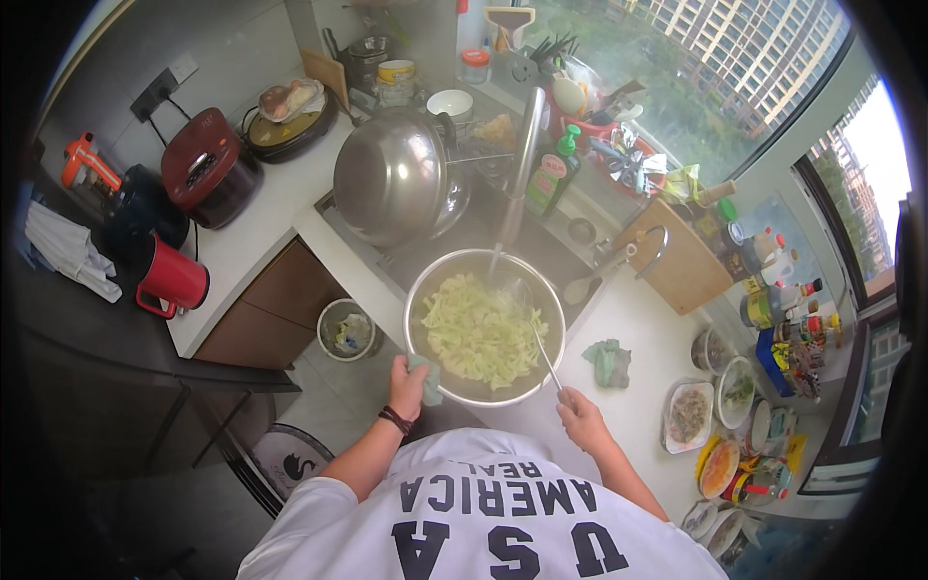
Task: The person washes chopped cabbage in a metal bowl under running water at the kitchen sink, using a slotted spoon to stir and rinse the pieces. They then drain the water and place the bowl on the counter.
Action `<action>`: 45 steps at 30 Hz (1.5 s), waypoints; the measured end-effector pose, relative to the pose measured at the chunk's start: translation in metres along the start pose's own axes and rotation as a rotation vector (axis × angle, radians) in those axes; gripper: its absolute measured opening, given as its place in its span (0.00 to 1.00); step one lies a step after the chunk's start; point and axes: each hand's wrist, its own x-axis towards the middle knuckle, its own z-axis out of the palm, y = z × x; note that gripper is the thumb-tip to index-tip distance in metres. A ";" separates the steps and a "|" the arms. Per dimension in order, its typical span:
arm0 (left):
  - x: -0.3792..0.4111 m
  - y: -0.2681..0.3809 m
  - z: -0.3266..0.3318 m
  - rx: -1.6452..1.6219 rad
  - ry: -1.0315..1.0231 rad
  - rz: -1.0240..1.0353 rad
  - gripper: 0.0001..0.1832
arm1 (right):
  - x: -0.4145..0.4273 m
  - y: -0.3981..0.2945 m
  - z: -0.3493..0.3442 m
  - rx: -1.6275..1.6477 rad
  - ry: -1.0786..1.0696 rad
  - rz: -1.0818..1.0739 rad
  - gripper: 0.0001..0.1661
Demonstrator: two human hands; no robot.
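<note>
A wide metal bowl (412, 319) sits near the middle before me, holding pale green chopped vegetables (478, 330). Its near left rim is gripped by my left hand (407, 388) through a folded green cloth (428, 380). My right hand (582, 420) is closed on the handle of a metal skimmer (552, 366), whose head rests among the vegetables at the bowl's right side. Behind the bowl, a long metal handle (518, 167) rises towards the faucet-side counter; its lower end is blurred by steam. A second green cloth (609, 362) lies on the counter to the right.
A domed metal wok or lid (395, 177) stands behind left, near a green pump bottle (554, 174). Rightward are a wooden cutting board (678, 254), a dish of chopped food (689, 418) and several bottles. A red rice cooker (210, 167) and red jug (174, 275) stand left, above a bin (348, 330).
</note>
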 end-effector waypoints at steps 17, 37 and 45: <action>0.000 0.005 0.004 -0.042 -0.038 0.048 0.10 | 0.006 -0.010 -0.003 -0.221 0.036 -0.210 0.24; -0.012 0.029 0.012 0.104 -0.038 0.038 0.11 | -0.005 -0.016 0.000 -0.256 0.076 -0.233 0.23; 0.000 0.009 0.001 0.139 -0.079 0.072 0.12 | -0.002 0.004 0.005 -0.057 0.070 -0.171 0.25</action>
